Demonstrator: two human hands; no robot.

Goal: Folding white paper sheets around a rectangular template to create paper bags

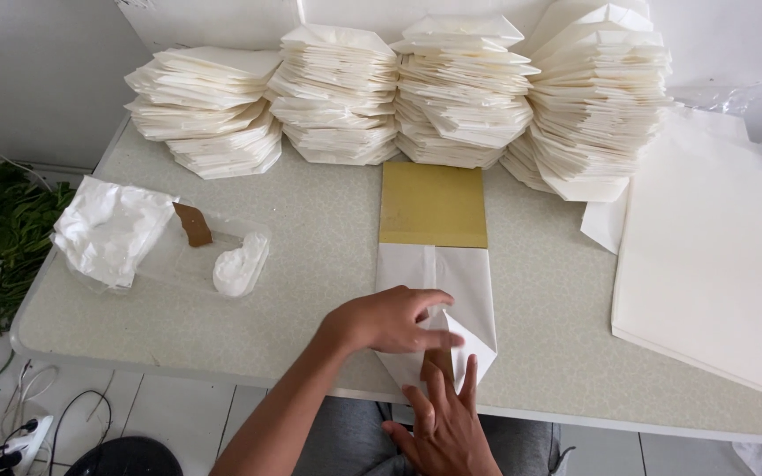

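On the table edge, both hands, left hand point(390, 322) and right hand point(443, 423), press flat, gripping nothing, on a half-folded white paper sheet point(465, 291); folded stacks point(399, 92) done, flat pile point(707, 264) left

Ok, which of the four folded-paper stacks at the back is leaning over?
The rightmost stack: it tilts and fans out to the left at its base, while the other three stand fairly straight.

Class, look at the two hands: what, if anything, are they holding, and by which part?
Neither grips anything. The left hand presses flat on the white folded paper at its lower folded corner, and the right hand has fingertips on the bottom point of the fold.
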